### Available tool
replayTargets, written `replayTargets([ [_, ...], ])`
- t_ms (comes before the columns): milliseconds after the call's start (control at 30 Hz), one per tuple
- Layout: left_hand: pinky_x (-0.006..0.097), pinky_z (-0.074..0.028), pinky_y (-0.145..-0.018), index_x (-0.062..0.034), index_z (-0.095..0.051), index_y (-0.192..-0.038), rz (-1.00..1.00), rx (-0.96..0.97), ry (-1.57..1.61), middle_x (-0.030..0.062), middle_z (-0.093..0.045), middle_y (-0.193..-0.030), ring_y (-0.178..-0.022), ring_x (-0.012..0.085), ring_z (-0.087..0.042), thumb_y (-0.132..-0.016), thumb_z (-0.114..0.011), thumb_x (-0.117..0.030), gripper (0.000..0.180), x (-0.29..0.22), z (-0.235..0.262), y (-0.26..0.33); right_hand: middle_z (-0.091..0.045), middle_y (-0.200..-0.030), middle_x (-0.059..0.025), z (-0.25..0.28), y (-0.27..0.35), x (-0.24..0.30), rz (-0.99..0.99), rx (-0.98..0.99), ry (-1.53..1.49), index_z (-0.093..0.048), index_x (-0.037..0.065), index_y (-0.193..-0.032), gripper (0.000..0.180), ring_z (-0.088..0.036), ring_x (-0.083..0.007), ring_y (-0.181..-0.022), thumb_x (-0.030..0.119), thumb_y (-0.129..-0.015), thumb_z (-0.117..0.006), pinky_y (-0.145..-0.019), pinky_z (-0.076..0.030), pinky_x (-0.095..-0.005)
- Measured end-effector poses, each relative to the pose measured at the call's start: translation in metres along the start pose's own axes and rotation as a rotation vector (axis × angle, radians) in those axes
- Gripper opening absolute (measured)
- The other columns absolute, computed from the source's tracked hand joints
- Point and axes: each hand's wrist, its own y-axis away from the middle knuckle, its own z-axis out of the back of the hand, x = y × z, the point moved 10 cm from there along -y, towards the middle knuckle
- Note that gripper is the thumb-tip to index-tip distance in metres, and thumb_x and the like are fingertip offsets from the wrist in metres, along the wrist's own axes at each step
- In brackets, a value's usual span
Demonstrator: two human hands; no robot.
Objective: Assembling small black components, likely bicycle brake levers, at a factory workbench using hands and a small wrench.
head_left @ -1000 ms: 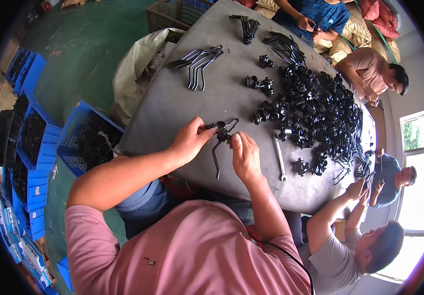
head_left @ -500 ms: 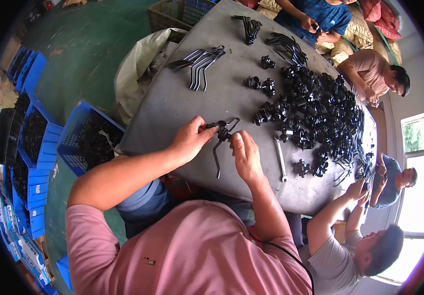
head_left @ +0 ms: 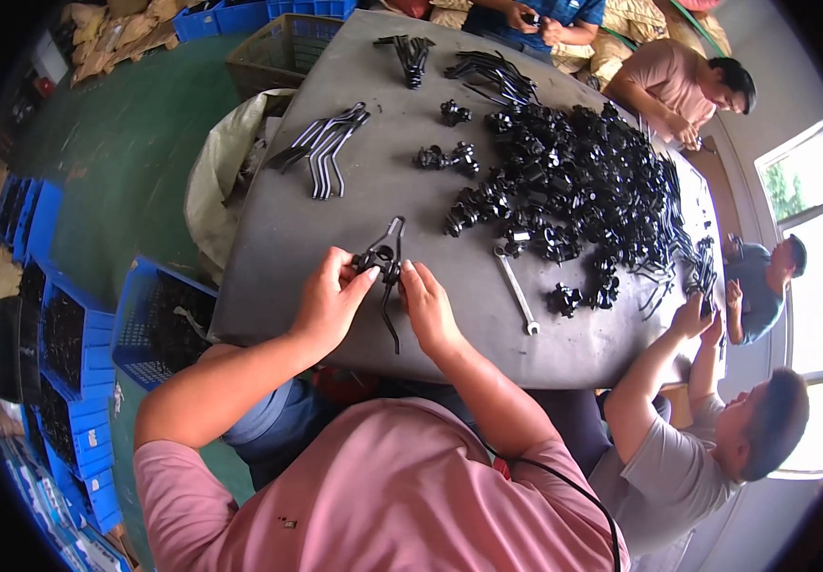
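A black metal bracket assembly (head_left: 385, 267) with thin bent arms lies on the grey table (head_left: 354, 191) at its near edge. My left hand (head_left: 328, 303) pinches its left side with thumb and fingers. On the part's right side, my right hand (head_left: 428, 307) grips it with the fingertips. One long arm of the part points down toward me, another up and away.
A big heap of black parts (head_left: 574, 181) covers the table's right half, with a silver wrench (head_left: 514, 289) beside it. Bent black rods (head_left: 324, 143) lie at the left. Other people work at the far and right edges. Blue crates (head_left: 159, 319) stand on the green floor.
Both hands stay on the bracket assembly and have barely shifted. The part is turned slightly between the fingers.
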Motion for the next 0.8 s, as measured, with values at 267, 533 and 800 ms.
replayTargets([
  [267,0.036,-0.054,-0.072,-0.0005,-0.054,-0.112,0.044,-0.051,-0.033,0.0104,-0.068,-0.089,-0.076,0.0215,-0.066,-0.096,-0.073,-0.016,0.029,0.022,0.006,-0.006,-0.06,-0.109,-0.0187,0.12,0.024,0.047,0.378,-0.262,1.253,-0.057,0.003,-0.113,0.029,-0.066,-0.0403,-0.091,0.018,-0.09,-0.068,-0.08,-0.055,-0.0498],
  [533,0.036,-0.055,-0.071,0.0006,-0.051,-0.123,0.009,0.084,-0.217,0.0088,-0.067,-0.091,-0.078,0.019,-0.068,-0.095,-0.072,-0.014,0.039,0.012,0.004,-0.012,-0.065,-0.092,-0.0185,0.171,0.013,0.0,-0.047,-0.059,1.027,-0.056,0.001,-0.106,0.031,-0.067,-0.0377,-0.08,0.014,-0.08,-0.067,-0.075,-0.055,-0.0458],
  [800,0.039,-0.054,-0.073,-0.0013,-0.046,-0.132,-0.123,0.135,-0.315,0.0111,-0.068,-0.09,-0.081,0.0253,-0.068,-0.093,-0.074,-0.015,0.05,-0.004,0.008,-0.008,-0.063,-0.083,-0.0099,0.095,0.048,0.06,0.523,-0.215,0.24,-0.059,0.0,-0.104,0.015,-0.06,-0.0204,-0.065,-0.001,-0.091,-0.067,-0.063,-0.049,-0.0332],
])
